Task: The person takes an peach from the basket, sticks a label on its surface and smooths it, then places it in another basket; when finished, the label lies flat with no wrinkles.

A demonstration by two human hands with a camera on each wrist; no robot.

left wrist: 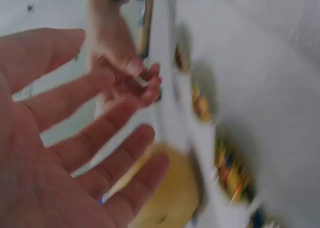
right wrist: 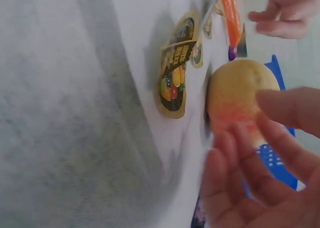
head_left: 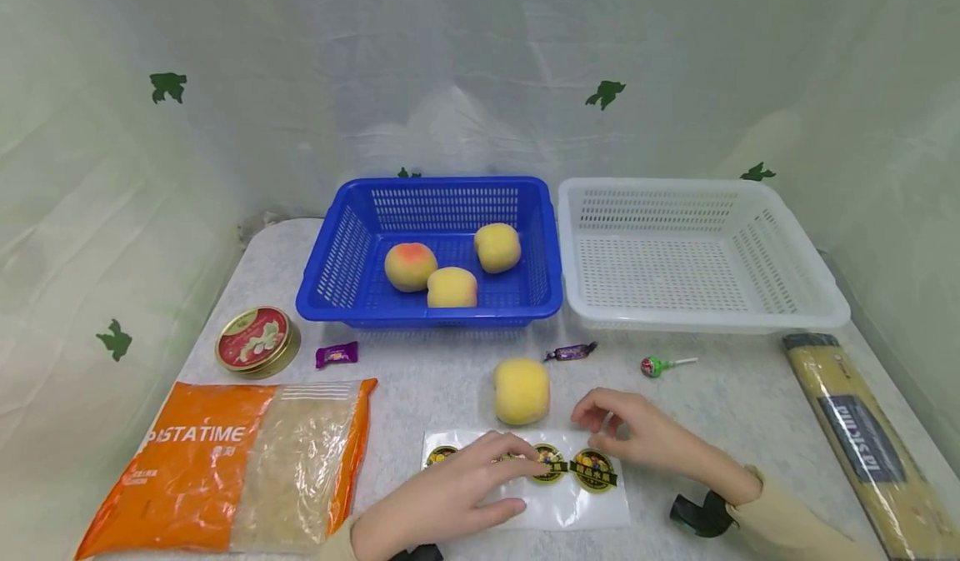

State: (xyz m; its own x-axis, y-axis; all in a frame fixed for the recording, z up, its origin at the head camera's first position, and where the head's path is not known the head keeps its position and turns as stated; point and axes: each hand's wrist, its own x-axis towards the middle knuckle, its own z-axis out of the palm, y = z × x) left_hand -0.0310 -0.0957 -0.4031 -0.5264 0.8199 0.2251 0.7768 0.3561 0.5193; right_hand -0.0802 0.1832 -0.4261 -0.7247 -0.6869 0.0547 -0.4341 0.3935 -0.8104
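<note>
A white sheet of round black-and-gold fruit stickers (head_left: 558, 508) lies at the table's front. Over its left part hovers my left hand (head_left: 474, 484), fingers spread and nearly straight, hiding some stickers. In the left wrist view, the palm (left wrist: 55, 153) holds nothing. My right hand (head_left: 633, 429) is at the sheet's upper right corner, fingers loosely bent; the right wrist view shows nothing between the fingers (right wrist: 265, 178). One yellow peach (head_left: 522, 390) sits just behind the sheet, apart from both hands. From the right wrist, the same peach (right wrist: 240, 88) shows a red blush.
Three peaches lie in a blue basket (head_left: 429, 313); a white basket (head_left: 705, 321) stands beside it. Around the table are a round tin (head_left: 255, 342), purple candy (head_left: 337, 354), wrapped candy (head_left: 572, 352), lollipop (head_left: 654, 367), orange bag (head_left: 202, 469) and long pasta pack (head_left: 862, 436).
</note>
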